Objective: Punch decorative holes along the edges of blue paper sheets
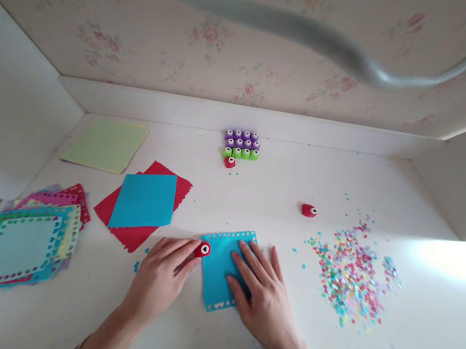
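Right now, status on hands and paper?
Left hand pinching small red plastic paper punch at left edge of blue square paper sheet. Right hand flat on sheet. Multicoloured paper confetti pile lies right, apart.

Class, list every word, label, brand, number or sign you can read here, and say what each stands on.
No readable text anywhere.
The red punch in the left hand: white spot on top, too small to read.
The punches at the back: likewise too small.
The blue paper under the right hand: punched holes only, no print.
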{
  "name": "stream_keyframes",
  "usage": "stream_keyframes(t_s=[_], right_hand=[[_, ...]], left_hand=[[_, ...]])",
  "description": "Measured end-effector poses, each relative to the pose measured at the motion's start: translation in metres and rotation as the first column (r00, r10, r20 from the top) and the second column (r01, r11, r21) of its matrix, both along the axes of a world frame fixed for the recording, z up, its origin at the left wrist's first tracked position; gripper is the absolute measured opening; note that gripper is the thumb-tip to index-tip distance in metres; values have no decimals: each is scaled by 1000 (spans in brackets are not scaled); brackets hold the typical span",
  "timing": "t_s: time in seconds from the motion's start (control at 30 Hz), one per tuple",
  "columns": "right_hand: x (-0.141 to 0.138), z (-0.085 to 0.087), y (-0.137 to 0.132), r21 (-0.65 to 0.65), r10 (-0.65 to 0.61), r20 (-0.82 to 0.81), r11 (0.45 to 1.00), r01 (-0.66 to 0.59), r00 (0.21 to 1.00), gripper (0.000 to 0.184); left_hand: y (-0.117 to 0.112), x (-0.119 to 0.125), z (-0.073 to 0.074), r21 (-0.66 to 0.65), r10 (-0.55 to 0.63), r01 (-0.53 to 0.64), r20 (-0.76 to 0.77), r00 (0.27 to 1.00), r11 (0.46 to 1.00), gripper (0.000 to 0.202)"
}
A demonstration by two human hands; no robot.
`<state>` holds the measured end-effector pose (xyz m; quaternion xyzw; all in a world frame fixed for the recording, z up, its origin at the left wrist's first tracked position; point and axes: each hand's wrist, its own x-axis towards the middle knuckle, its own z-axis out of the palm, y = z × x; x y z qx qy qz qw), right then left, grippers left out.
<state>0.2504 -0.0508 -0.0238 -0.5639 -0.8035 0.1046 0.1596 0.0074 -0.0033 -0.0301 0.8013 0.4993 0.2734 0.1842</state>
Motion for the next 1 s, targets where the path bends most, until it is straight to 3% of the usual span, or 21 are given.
stream_keyframes(t_s=[0.2, 0.33, 0.5, 0.83, 1.0], right_hand=[[0, 0, 1, 11, -7, -14, 1000, 7, 1000, 46], [0, 0, 1, 33, -3, 6, 999, 3, 1000, 44], [-1, 0, 0, 49, -5, -1, 999, 5, 1000, 43], [-2, 2, -1, 52, -13, -14, 999, 13, 1000, 42], [-3, 2, -3, 49, -15, -18, 999, 16, 1000, 42]], left_hand=[[0, 0, 2, -27, 5, -5, 7, 1000, 1000, 36], [1, 3, 17, -84, 43, -40, 32, 999, 996, 38], [12, 15, 32, -135, 80, -73, 43, 996, 988, 23], [22, 28, 31, -193, 65, -71, -40, 997, 979, 27], [28, 32, 34, -302, 67, -119, -176, 982, 946, 27]])
